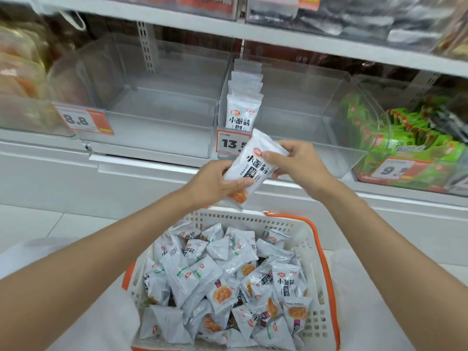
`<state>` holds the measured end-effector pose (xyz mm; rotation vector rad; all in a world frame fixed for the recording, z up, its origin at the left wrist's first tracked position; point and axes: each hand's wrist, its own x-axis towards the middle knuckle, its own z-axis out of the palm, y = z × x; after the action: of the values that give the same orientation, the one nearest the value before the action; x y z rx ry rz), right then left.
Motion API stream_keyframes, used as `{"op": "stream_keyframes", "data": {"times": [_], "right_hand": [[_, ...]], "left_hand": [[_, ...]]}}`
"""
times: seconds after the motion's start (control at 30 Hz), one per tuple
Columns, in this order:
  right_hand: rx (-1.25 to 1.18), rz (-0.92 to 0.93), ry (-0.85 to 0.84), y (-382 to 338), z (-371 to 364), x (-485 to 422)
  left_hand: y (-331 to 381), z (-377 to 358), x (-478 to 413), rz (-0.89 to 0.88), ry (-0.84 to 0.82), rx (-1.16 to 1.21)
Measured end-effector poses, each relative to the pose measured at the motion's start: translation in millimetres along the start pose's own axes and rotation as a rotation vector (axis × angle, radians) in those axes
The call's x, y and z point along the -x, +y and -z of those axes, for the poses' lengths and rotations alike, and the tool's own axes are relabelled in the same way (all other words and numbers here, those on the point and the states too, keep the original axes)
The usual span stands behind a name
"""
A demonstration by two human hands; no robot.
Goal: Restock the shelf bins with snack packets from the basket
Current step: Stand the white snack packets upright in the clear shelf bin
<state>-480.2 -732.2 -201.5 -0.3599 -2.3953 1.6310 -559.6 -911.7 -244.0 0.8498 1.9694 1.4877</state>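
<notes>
Both grips clamp one snack packet [249, 168], left hand [215, 184] low, right hand [297, 162] high, long axis tilting up toward the standing row [243, 110] in the bin [301, 117] just above.

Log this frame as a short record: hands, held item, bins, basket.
left hand: grips the packet's lower end
right hand: pinches its upper end
packet: white, tilted, above the basket, in front of the middle bin
middle bin: clear; row of upright white packets at its left side
left bin: clear, no packets visible
far right: green packets
basket: white, orange handles, heaped with loose packets
</notes>
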Motion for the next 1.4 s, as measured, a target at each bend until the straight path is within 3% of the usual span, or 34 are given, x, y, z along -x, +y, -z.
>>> {"op": "stream_keyframes", "data": {"times": [0.07, 0.17, 0.27, 0.53, 0.63, 0.8, 0.93, 1.13, 1.27, 1.4], "right_hand": [[0.067, 0.103, 0.088, -23.3, 13.9, -13.4], [0.137, 0.285, 0.189, -67.8, 35.3, -35.4], [0.177, 0.363, 0.232, -95.4, 43.9, -58.7], [0.342, 0.154, 0.107, -46.5, 6.7, -105.0], [0.273, 0.073, 0.086, -27.5, -5.3, -105.9], [0.132, 0.012, 0.170, -18.1, -6.0, -108.0], [0.181, -0.038, 0.082, -13.0, -10.2, -106.3], [0.245, -0.059, 0.100, -9.2, -13.4, -106.1], [0.348, -0.036, 0.182, -6.5, -14.7, -96.2], [0.433, 0.264, 0.447, -1.3, -20.9, -65.7]], "left_hand": [[26.3, 12.2, -12.9, -0.132, -0.008, -0.037], [75.3, 37.3, -40.2, -0.323, 0.158, -0.183], [111.4, 62.7, -65.4, -0.404, 0.225, -0.272], [79.2, 86.7, -113.3, -0.209, 0.225, -0.603], [65.3, 85.5, -122.6, -0.136, 0.246, -0.782], [71.9, 79.3, -115.9, -0.161, 0.282, -0.830], [73.7, 78.5, -109.1, -0.158, 0.267, -0.986], [64.3, 77.0, -108.1, -0.201, 0.231, -1.153], [58.6, 75.1, -98.9, -0.236, 0.322, -1.067], [52.5, 66.2, -79.0, -0.263, 0.474, -0.895]]}}
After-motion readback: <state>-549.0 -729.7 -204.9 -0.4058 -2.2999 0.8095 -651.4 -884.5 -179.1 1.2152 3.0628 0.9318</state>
